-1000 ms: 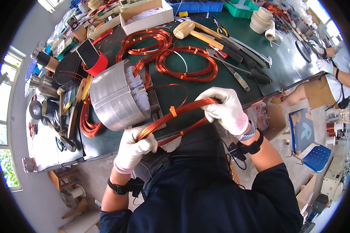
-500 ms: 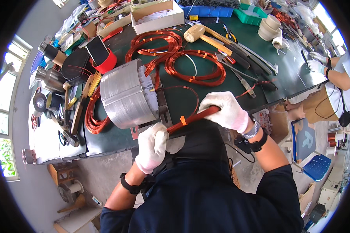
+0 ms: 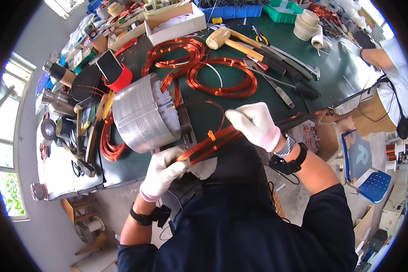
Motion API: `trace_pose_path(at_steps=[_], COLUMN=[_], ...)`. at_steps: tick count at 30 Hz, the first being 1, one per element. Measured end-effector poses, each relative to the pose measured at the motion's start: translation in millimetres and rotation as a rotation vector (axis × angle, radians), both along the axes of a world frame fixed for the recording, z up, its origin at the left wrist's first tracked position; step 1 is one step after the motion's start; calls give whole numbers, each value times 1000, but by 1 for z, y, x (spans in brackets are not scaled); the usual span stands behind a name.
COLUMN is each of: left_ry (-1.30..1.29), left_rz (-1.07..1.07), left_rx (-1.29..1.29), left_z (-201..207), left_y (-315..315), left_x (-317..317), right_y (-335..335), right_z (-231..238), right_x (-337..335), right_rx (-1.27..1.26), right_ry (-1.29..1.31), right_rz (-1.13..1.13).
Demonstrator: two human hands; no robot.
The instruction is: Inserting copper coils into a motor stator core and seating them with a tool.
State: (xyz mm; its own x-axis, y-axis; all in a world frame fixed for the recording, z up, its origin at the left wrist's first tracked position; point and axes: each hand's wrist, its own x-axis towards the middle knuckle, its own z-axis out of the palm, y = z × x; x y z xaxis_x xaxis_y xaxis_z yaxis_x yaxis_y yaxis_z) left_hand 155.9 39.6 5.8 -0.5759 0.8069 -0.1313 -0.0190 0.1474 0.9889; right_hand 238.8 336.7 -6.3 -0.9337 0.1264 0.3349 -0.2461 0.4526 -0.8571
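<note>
A bundle of copper wire [image 3: 211, 141], bound with orange ties, stretches between my gloved hands at the near table edge. My left hand [image 3: 163, 171] grips its left end, fingers wrapped round it. At the other end my right hand [image 3: 256, 125] is closed on the wire, the fingers curled. Just beyond my left hand lies a silver cylindrical motor stator [image 3: 143, 115] on its side, white insulation slips [image 3: 168, 110] sticking out of its right opening. From there, copper strands run toward wire coils [image 3: 222, 79] behind.
A wooden mallet [image 3: 218, 39], a screwdriver [image 3: 307, 89] and a caliper [image 3: 299, 62] lie far right of the stator. A phone [image 3: 109, 66] leans in a red holder [image 3: 123, 80]. A white box [image 3: 181, 29] stands at the back. A co-worker's arm [image 3: 377, 58] reaches in at right.
My left hand has moved left and nearer to me, and my right hand has turned. The wire bundle has fanned into separate strands. The co-worker's arm has moved farther back.
</note>
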Motion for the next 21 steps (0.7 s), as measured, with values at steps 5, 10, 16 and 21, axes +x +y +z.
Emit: trace_pose_path(at_steps=[5, 10, 16, 21], left_ry=[-138, -343, -663, -360], left_rz=[206, 350, 268, 194], left_rx=[483, 473, 584, 535], left_z=[-2, 37, 62, 63], left_y=[7, 15, 24, 26], left_x=[21, 23, 29, 32], right_y=[-16, -52, -91, -80], right_z=[12, 74, 67, 50], right_x=[1, 8, 9, -3], right_rx=[-181, 647, 874, 962], right_ry=[-47, 380, 343, 539], right_rz=[-171, -78, -74, -166])
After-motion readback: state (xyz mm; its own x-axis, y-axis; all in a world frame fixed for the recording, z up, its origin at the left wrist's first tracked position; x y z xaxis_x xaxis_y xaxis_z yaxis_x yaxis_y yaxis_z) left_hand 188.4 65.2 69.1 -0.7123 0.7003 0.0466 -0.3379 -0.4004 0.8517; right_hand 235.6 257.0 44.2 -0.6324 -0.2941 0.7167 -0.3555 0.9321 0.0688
